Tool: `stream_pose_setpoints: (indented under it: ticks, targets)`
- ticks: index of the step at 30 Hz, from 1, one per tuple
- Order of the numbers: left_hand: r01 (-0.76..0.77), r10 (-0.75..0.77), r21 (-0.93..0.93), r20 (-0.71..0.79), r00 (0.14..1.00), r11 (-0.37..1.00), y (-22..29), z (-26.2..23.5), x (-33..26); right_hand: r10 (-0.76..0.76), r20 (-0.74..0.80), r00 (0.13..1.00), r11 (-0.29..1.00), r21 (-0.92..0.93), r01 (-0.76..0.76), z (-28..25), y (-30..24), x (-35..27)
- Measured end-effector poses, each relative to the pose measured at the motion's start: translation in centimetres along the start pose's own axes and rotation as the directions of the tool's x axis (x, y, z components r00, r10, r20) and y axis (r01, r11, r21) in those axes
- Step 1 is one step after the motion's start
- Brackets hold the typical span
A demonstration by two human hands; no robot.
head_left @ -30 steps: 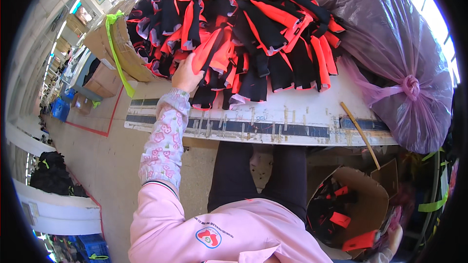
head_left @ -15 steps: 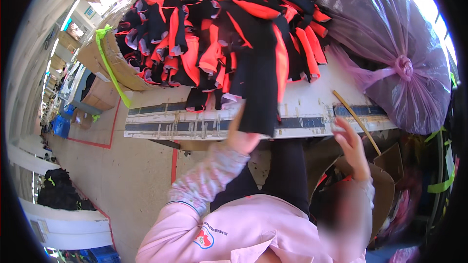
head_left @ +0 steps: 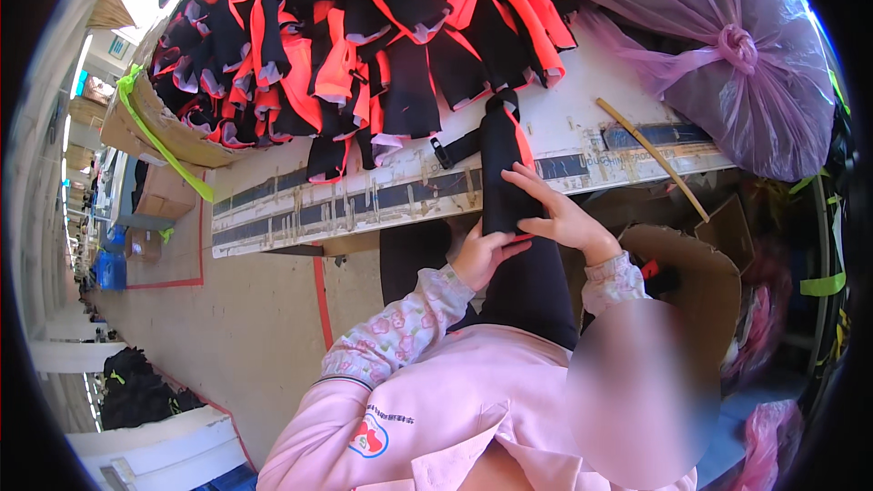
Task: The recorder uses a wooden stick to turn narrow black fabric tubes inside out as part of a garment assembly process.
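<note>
The work in hand is the handling of a single black fabric sleeve (head_left: 502, 164) with an orange-red edge, pulled out of the pile and laid lengthwise across the near edge of the workbench (head_left: 364, 195). Its lower end hangs over the bench edge toward the person's lap; a black strap with a small buckle (head_left: 443, 156) trails from its left side.

Hand state:
- Left hand (head_left: 482, 255): positioned at the lower end of the sleeve, below the bench edge, fingers curled and pinching the fabric from the left.
- Right hand (head_left: 556, 214): fingers extended and spread flat on the right side of the sleeve, pressing it down rather than closing around it.

Surroundings: a large heap of matching black and orange pieces (head_left: 364, 45) covers the far side of the bench, partly over a cardboard box (head_left: 155, 123) bound with a green strap. A knotted purple plastic bag (head_left: 727, 55) sits at the right. A thin wooden stick (head_left: 650, 156) lies diagonally just right of the right hand. An open cardboard carton (head_left: 696, 282) stands below the bench at the right.

Risks, as judged from this position:
- The sleeve is supported only partly by the bench; if the left pinch loosens, the overhanging end may slide off toward the floor.
- The trailing strap lies near the heap; a pull could catch it and drag neighbouring pieces off the bench.
- A sweep of the right forearm could knock the stick over the edge.
</note>
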State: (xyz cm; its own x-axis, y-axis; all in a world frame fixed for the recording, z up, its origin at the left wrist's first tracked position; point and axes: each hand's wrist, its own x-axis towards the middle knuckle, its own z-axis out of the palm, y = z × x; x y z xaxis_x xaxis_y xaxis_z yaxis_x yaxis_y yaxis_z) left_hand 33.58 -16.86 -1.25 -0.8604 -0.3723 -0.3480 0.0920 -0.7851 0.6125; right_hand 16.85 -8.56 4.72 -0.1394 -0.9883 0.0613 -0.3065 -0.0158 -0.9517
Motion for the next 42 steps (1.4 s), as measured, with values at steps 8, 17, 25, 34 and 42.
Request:
stream_pose_setpoints:
  ticks: [8, 17, 25, 34, 42]
  targets:
    - [-0.005, 0.001, -0.022, -0.187, 0.982, 1.000, -1.5, -0.8, 1.1, 0.037, -0.330, 0.943, 0.889, -0.421, -0.182, 3.0, 0.4, -0.4]
    - [-0.122, 0.116, -0.045, -0.115, 0.987, 0.992, -4.3, -1.6, 2.2, 0.052, -0.488, 0.871, 0.922, -0.311, -0.230, 3.6, 2.0, 0.4]
    - [-0.002, 0.001, -0.003, -0.175, 0.985, 1.000, -2.4, -1.0, 3.6, 0.079, -0.335, 0.939, 0.900, -0.382, -0.212, 3.5, 1.3, -0.3]
    - [0.056, -0.055, 0.029, -0.048, 0.997, 0.998, -1.5, -1.2, 3.1, 0.142, -0.282, 0.949, 0.882, -0.399, -0.251, 3.5, 0.7, -0.8]
    - [0.056, -0.047, 0.080, -0.114, 0.992, 0.995, -1.7, -0.5, 2.8, 0.101, -0.303, 0.948, 0.872, -0.432, -0.231, 3.7, 1.1, -0.8]
